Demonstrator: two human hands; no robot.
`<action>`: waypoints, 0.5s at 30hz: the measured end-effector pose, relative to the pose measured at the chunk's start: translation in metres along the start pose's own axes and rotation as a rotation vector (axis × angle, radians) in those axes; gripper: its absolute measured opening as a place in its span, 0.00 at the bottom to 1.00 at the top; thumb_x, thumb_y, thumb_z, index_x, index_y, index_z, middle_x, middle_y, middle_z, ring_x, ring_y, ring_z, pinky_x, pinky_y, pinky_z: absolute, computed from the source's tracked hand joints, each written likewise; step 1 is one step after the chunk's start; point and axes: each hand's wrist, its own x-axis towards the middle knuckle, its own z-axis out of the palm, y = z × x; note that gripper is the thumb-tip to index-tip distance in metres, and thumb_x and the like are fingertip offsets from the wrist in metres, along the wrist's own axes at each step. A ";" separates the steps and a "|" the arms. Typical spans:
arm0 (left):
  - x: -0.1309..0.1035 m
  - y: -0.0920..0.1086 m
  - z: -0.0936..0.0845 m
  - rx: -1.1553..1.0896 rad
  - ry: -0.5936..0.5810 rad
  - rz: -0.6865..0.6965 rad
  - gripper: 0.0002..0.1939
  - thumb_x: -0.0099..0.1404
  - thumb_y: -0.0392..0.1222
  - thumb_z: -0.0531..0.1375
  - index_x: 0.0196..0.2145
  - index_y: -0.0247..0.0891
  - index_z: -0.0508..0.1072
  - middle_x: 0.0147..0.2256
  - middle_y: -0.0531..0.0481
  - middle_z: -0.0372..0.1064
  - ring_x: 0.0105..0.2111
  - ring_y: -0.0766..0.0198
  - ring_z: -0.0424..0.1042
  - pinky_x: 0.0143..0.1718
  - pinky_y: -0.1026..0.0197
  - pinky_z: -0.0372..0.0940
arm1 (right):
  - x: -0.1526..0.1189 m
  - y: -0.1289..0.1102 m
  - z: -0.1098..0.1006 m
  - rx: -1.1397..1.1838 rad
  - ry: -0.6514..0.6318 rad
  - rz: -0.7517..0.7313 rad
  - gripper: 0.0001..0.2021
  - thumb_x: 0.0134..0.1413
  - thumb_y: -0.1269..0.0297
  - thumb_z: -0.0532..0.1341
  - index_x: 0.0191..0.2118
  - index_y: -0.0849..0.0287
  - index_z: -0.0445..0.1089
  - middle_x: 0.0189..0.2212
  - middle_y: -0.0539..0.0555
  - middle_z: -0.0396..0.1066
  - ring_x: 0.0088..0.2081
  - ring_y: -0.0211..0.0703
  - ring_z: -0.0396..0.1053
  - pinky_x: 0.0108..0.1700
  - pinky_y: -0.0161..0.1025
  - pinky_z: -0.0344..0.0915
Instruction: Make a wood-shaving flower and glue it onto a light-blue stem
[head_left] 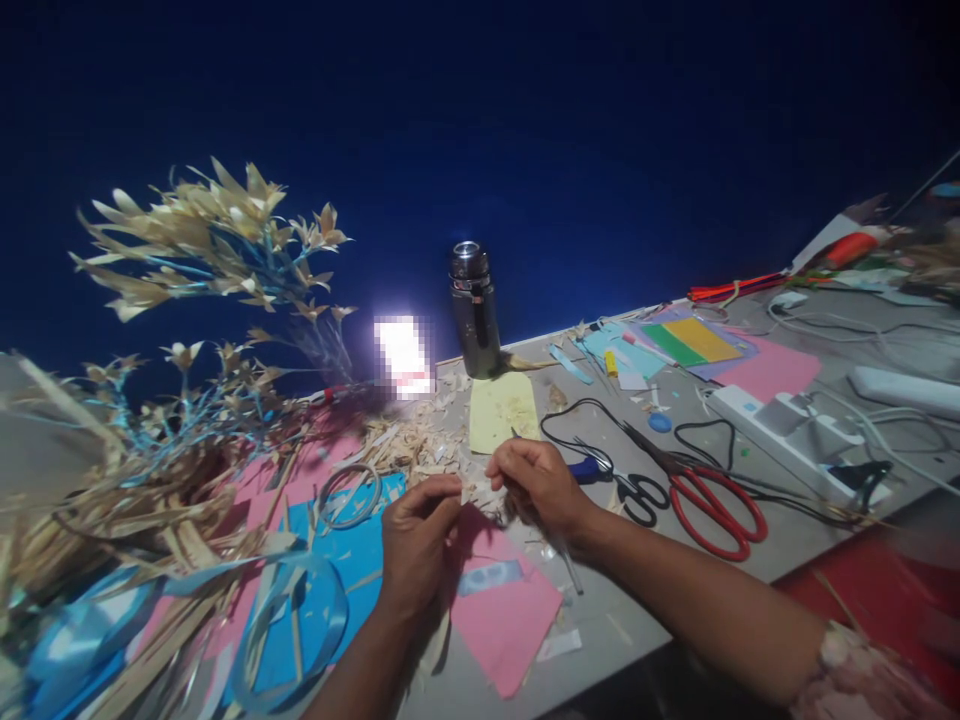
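Cluttered grey tabletop (pixel 622 600), dark blue backdrop (pixel 600 150)

Pale shavings (pixel 412 440) spread before a dark metal flask (pixel 478 325); a dried straw heap (pixel 112 550) crowds the left, red-handled scissors (pixel 716 510) the right. A pink paper sheet (pixel 510 625) lies below my hands. My right hand (pixel 540 485) curls closed round a slender grey rod (pixel 573 575); my left hand (pixel 420 540) pinches, its contents I cannot tell.

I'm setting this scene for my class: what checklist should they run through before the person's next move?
1. Left hand and right hand apart: ok, a gap shows.
2. What the left hand pinches: cannot tell, too small.
3. Large red-handled metal scissors out of the hands: ok, lying on the grey table.
4. Dark metal flask upright: ok.
5. Pale yellow square sheet free of scraps: not ok, pale bits lie on it.
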 end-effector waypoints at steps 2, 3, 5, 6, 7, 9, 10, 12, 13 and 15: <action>-0.001 0.003 0.001 0.015 0.013 0.026 0.04 0.45 0.34 0.69 0.22 0.39 0.79 0.27 0.51 0.76 0.25 0.65 0.70 0.23 0.65 0.64 | -0.001 -0.002 -0.001 -0.078 -0.062 -0.046 0.19 0.56 0.48 0.64 0.26 0.60 0.73 0.22 0.50 0.70 0.21 0.34 0.60 0.22 0.31 0.55; -0.001 0.004 0.001 0.032 0.013 0.051 0.04 0.45 0.34 0.69 0.22 0.39 0.79 0.28 0.51 0.76 0.26 0.64 0.71 0.24 0.64 0.65 | -0.001 -0.003 -0.001 -0.116 -0.085 -0.066 0.17 0.55 0.51 0.65 0.25 0.60 0.72 0.22 0.50 0.70 0.23 0.36 0.62 0.26 0.32 0.59; -0.001 0.005 0.000 0.070 -0.002 0.112 0.04 0.46 0.33 0.68 0.22 0.40 0.79 0.28 0.50 0.76 0.29 0.62 0.73 0.26 0.63 0.67 | -0.002 -0.003 -0.001 -0.164 -0.108 -0.079 0.14 0.53 0.56 0.66 0.24 0.60 0.72 0.22 0.50 0.70 0.26 0.38 0.65 0.30 0.34 0.62; -0.001 0.005 0.000 0.090 -0.014 0.138 0.04 0.47 0.33 0.67 0.22 0.40 0.79 0.28 0.50 0.76 0.30 0.61 0.73 0.27 0.63 0.67 | -0.002 -0.004 0.000 -0.171 -0.114 -0.070 0.12 0.52 0.58 0.66 0.24 0.60 0.72 0.22 0.50 0.70 0.26 0.38 0.66 0.31 0.34 0.62; -0.001 0.004 -0.001 0.110 -0.031 0.154 0.04 0.48 0.33 0.67 0.23 0.40 0.79 0.28 0.50 0.76 0.30 0.61 0.73 0.28 0.63 0.68 | -0.002 -0.003 0.000 -0.169 -0.117 -0.058 0.10 0.52 0.60 0.65 0.25 0.60 0.72 0.22 0.50 0.70 0.26 0.38 0.66 0.30 0.34 0.62; -0.002 0.002 -0.003 0.130 -0.057 0.155 0.02 0.51 0.35 0.68 0.26 0.40 0.80 0.27 0.51 0.75 0.28 0.62 0.72 0.27 0.63 0.67 | -0.002 -0.002 0.001 -0.165 -0.106 -0.043 0.09 0.52 0.62 0.64 0.26 0.60 0.72 0.22 0.49 0.70 0.26 0.38 0.65 0.29 0.34 0.61; -0.002 0.000 -0.003 0.134 -0.073 0.144 0.03 0.53 0.37 0.68 0.28 0.40 0.80 0.27 0.52 0.75 0.26 0.63 0.71 0.26 0.63 0.67 | -0.002 -0.002 0.001 -0.174 -0.095 -0.046 0.08 0.52 0.63 0.64 0.25 0.60 0.72 0.23 0.49 0.70 0.26 0.38 0.65 0.29 0.34 0.61; -0.002 -0.003 -0.004 0.146 -0.098 0.145 0.04 0.54 0.39 0.68 0.31 0.40 0.80 0.26 0.53 0.74 0.25 0.64 0.70 0.26 0.63 0.67 | -0.001 -0.001 0.001 -0.199 -0.075 -0.057 0.07 0.52 0.64 0.64 0.25 0.60 0.72 0.23 0.49 0.70 0.26 0.38 0.65 0.29 0.33 0.60; -0.002 -0.004 -0.005 0.163 -0.105 0.169 0.04 0.55 0.39 0.68 0.31 0.40 0.80 0.26 0.52 0.74 0.25 0.63 0.71 0.28 0.62 0.67 | -0.002 -0.001 0.002 -0.211 -0.070 -0.061 0.07 0.52 0.65 0.64 0.25 0.60 0.72 0.23 0.48 0.70 0.26 0.38 0.65 0.29 0.33 0.60; -0.001 -0.006 -0.006 0.223 -0.117 0.255 0.01 0.56 0.38 0.66 0.29 0.40 0.80 0.28 0.51 0.75 0.29 0.62 0.72 0.32 0.61 0.68 | -0.002 0.000 0.002 -0.225 -0.081 -0.067 0.07 0.52 0.65 0.64 0.25 0.60 0.72 0.23 0.48 0.69 0.26 0.37 0.65 0.30 0.33 0.60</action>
